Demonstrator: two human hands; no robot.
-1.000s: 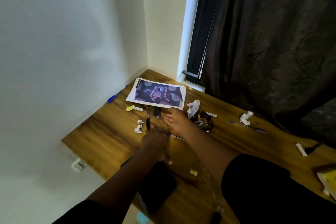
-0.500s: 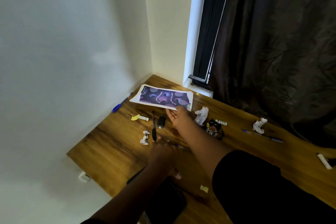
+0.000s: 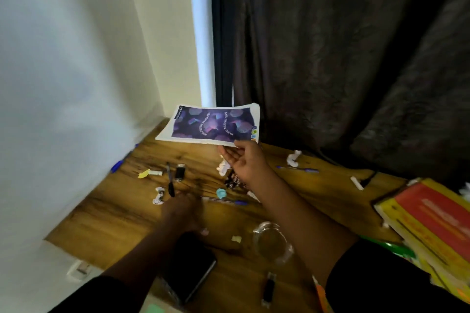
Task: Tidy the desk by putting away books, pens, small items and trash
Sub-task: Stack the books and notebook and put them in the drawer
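My right hand (image 3: 244,162) pinches the near corner of a purple-printed booklet (image 3: 212,123) and holds it lifted above the far part of the wooden desk (image 3: 106,218). My left hand (image 3: 181,211) rests palm down on the desk near a black pen (image 3: 170,181); its fingers look empty. Blue pens lie on the desk (image 3: 229,201) (image 3: 298,168), another by the wall (image 3: 117,165). Crumpled paper scraps (image 3: 159,195) (image 3: 293,156) and a dark wrapper (image 3: 232,180) are scattered around.
A stack of yellow and red books (image 3: 427,226) sits at the right. A black phone (image 3: 190,264), a clear plastic piece (image 3: 272,240), a small black device (image 3: 180,172) and a black USB stick (image 3: 269,287) lie on the desk. A dark curtain (image 3: 343,58) hangs behind.
My right hand reached the booklet at the far corner, gripped it and lifted it off the desk. My left hand stayed on the desk.
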